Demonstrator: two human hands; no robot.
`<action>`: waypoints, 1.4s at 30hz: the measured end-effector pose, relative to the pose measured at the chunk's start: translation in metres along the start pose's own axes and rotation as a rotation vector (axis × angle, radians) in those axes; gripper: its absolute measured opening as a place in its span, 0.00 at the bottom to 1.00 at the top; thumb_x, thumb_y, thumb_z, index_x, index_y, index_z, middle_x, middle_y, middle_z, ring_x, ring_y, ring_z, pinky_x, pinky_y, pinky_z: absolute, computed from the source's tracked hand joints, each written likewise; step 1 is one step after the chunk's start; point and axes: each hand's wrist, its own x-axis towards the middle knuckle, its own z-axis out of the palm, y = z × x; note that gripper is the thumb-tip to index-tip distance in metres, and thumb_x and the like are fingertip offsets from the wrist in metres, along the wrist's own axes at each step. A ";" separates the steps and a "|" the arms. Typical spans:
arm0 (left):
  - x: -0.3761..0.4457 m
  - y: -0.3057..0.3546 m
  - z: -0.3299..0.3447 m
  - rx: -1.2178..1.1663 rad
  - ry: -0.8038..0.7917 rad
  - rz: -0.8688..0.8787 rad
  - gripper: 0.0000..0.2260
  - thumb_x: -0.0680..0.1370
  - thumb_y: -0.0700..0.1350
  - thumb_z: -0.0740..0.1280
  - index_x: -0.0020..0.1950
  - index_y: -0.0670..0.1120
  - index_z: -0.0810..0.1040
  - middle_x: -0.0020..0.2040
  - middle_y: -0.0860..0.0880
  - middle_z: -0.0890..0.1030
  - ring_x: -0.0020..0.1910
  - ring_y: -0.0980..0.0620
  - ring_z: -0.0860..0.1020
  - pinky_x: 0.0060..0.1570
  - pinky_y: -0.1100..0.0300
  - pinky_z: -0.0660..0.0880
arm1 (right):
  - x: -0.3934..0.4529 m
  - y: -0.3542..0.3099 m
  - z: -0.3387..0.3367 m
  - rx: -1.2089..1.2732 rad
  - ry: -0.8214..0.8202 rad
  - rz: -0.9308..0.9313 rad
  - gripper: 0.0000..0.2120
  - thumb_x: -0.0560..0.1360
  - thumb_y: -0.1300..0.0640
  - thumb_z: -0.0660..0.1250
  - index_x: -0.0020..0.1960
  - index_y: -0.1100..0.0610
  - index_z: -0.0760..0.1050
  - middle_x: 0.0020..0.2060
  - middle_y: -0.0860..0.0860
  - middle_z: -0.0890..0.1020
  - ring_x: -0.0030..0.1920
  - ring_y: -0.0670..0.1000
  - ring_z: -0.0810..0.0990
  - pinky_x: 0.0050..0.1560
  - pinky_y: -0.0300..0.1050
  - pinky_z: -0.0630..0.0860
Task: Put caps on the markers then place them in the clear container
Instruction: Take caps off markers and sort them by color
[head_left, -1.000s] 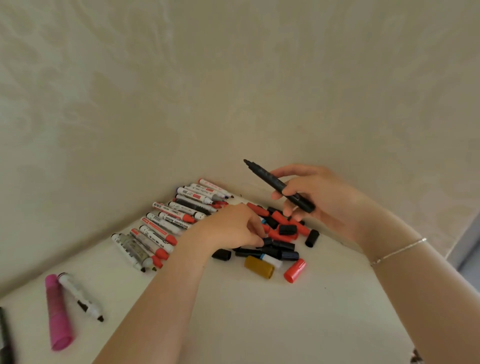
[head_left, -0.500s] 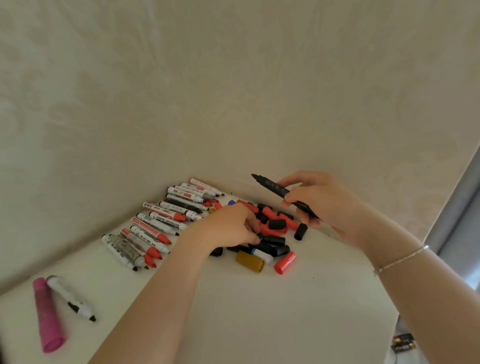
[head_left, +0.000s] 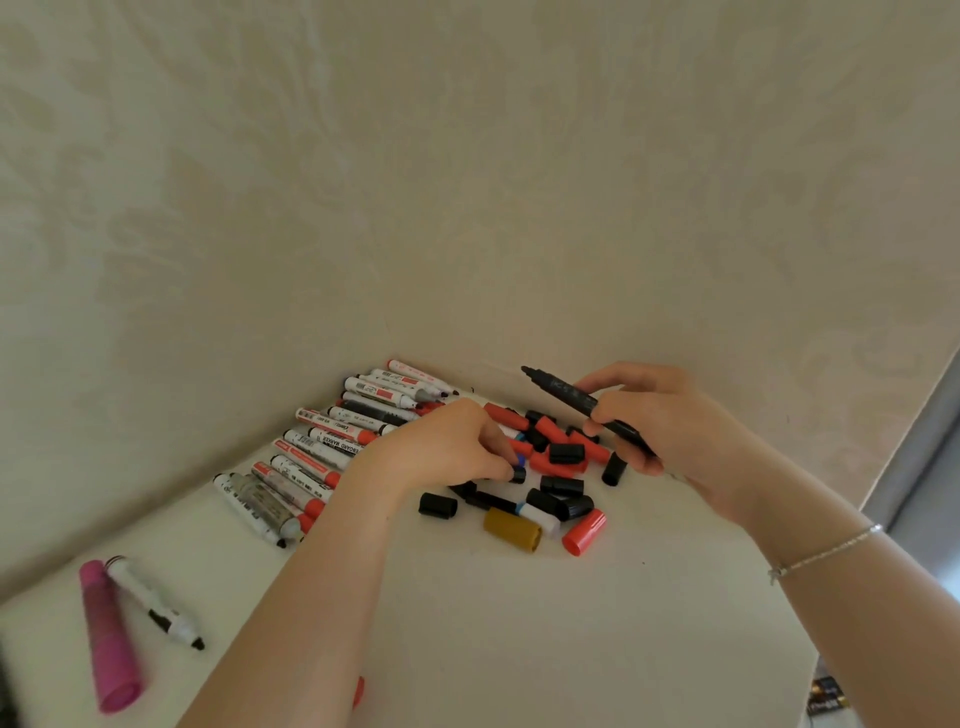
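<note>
My right hand (head_left: 670, 426) grips an uncapped black marker (head_left: 563, 391), tip pointing up and left, above a pile of loose caps (head_left: 558, 467) in red, black, white and mustard. My left hand (head_left: 452, 447) reaches into the pile with curled fingers and pinches a small black cap (head_left: 518, 474). A row of several uncapped whiteboard markers (head_left: 332, 447) lies left of the pile against the wall. The clear container is not in view.
A pink marker (head_left: 106, 634) and a white marker (head_left: 156, 603) lie at the near left of the white table (head_left: 519, 649). The wall stands close behind the pile. The table's right edge drops off near a small dark item (head_left: 826, 696) on the floor.
My left hand's fingers have dug further into the cap pile and closed on a black cap. My right hand with the black marker has stayed about level. The camera tilted slightly.
</note>
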 end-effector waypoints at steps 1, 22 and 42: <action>-0.001 -0.002 -0.002 -0.042 0.022 0.003 0.09 0.77 0.46 0.68 0.55 0.53 0.83 0.45 0.57 0.81 0.45 0.57 0.78 0.43 0.66 0.73 | -0.002 0.000 0.000 0.007 -0.002 -0.009 0.12 0.72 0.65 0.62 0.49 0.53 0.79 0.36 0.59 0.75 0.26 0.49 0.65 0.25 0.40 0.61; -0.008 -0.010 -0.021 -1.076 0.016 0.102 0.09 0.80 0.38 0.61 0.57 0.42 0.79 0.49 0.43 0.85 0.43 0.54 0.83 0.41 0.60 0.81 | -0.010 0.001 -0.001 0.062 0.043 -0.012 0.04 0.74 0.59 0.69 0.45 0.52 0.82 0.26 0.51 0.78 0.21 0.45 0.64 0.20 0.33 0.58; -0.004 -0.005 -0.014 -0.980 0.001 0.074 0.11 0.77 0.37 0.66 0.59 0.41 0.76 0.52 0.42 0.84 0.53 0.47 0.83 0.52 0.56 0.80 | -0.011 0.011 -0.008 0.068 0.019 -0.018 0.04 0.74 0.61 0.68 0.45 0.56 0.82 0.29 0.54 0.77 0.22 0.48 0.61 0.20 0.35 0.57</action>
